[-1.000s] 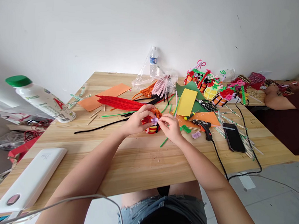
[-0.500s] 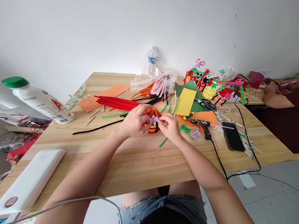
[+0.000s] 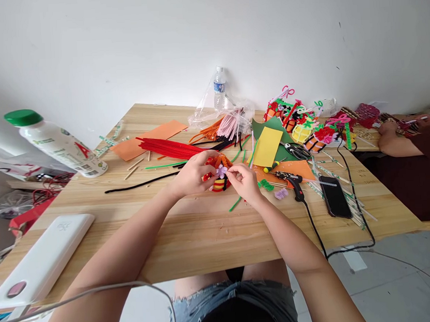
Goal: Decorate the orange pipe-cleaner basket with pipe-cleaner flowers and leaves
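Observation:
A small basket [image 3: 220, 184] of red, yellow and black pipe cleaners, with orange fuzzy stems on top, sits on the table between my hands. On its near side is a light purple pipe-cleaner flower [image 3: 221, 172]. My left hand [image 3: 196, 174] is closed around the basket's left side, its fingertips partly hidden. Thumb and forefinger of my right hand [image 3: 244, 181] pinch the flower's right edge. Just right of that hand lie a green curled pipe-cleaner piece [image 3: 265, 185] and a purple one [image 3: 281, 194].
A hot glue gun [image 3: 291, 179] lies on orange foam sheet, its cord running off the front edge. Beyond are a phone [image 3: 334, 196], scissors [image 3: 297, 151], finished baskets [image 3: 321, 137] and red pipe cleaners [image 3: 168, 147]. At left stand a bottle [image 3: 61, 146] and a power bank [image 3: 42, 259]. A co-worker's arm [image 3: 399, 142] is at right.
Almost nothing differs. Both hands stay at the basket and flower, with only a very slight shift of the right fingers; the whole view has moved a touch.

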Available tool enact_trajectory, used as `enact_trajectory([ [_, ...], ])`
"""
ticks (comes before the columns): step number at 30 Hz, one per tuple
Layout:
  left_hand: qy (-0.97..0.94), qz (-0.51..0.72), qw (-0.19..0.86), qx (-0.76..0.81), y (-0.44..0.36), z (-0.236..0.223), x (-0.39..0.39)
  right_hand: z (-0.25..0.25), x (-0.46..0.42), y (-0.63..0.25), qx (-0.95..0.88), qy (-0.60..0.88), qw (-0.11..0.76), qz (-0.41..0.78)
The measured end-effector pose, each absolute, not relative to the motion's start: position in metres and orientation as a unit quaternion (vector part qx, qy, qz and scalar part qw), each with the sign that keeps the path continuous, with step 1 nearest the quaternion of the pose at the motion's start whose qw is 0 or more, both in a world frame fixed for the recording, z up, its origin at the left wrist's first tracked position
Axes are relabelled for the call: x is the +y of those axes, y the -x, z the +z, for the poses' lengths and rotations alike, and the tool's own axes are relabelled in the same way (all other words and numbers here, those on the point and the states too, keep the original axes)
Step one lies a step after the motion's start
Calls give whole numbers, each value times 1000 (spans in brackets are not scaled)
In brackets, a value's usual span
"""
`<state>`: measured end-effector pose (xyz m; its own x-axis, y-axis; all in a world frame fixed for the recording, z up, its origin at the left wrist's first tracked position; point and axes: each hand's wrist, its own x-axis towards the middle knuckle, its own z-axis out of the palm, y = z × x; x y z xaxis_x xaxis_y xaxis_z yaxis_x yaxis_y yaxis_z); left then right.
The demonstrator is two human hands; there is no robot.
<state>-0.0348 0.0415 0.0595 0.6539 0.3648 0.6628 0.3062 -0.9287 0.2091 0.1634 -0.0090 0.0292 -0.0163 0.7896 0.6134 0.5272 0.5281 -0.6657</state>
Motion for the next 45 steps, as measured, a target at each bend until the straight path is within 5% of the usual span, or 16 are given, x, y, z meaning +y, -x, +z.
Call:
enact_trajectory([
  [6, -898, 396, -43, 187, 32, 56, 39, 29, -8, -163, -704, 467, 521, 118],
  [45, -893, 394, 125, 175, 34, 52, 49, 31, -9, -166, -679, 472, 531, 183],
])
